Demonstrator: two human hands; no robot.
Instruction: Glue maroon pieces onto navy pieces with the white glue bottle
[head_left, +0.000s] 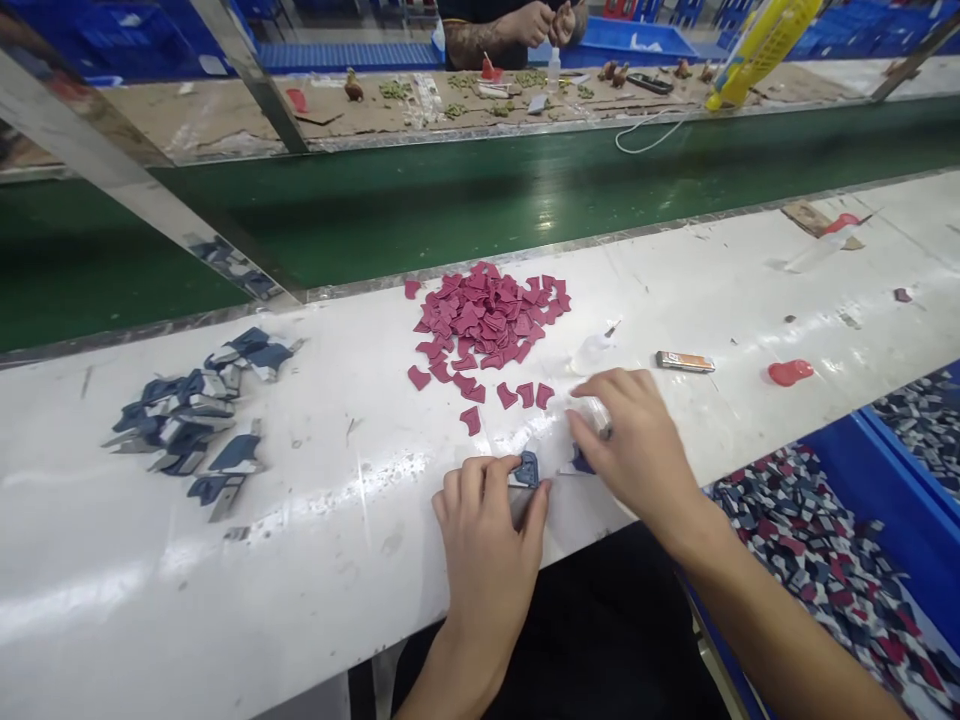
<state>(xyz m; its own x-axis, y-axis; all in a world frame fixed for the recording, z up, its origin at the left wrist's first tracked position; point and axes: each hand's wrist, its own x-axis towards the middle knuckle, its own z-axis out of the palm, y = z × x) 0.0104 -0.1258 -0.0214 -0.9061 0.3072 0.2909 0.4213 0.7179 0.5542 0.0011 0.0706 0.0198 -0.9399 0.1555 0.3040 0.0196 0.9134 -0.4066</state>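
My left hand is closed on a small blue-and-grey plastic part, pinched between thumb and fingers at the table's near side. To its right, my right hand hovers with thumb and forefinger apart. Beneath that hand's fingertips lies another dark blue part, partly hidden. A small clear bottle with a thin dark tip is just beyond the right hand. In front of both hands spreads a pile of flat maroon pieces, with a few loose ones nearer me.
Blue-and-grey parts are heaped on the left. A box cutter and a red cap-like piece lie rightward. Blue bins of mixed parts stand at lower right. Across the green strip, a person's hands work.
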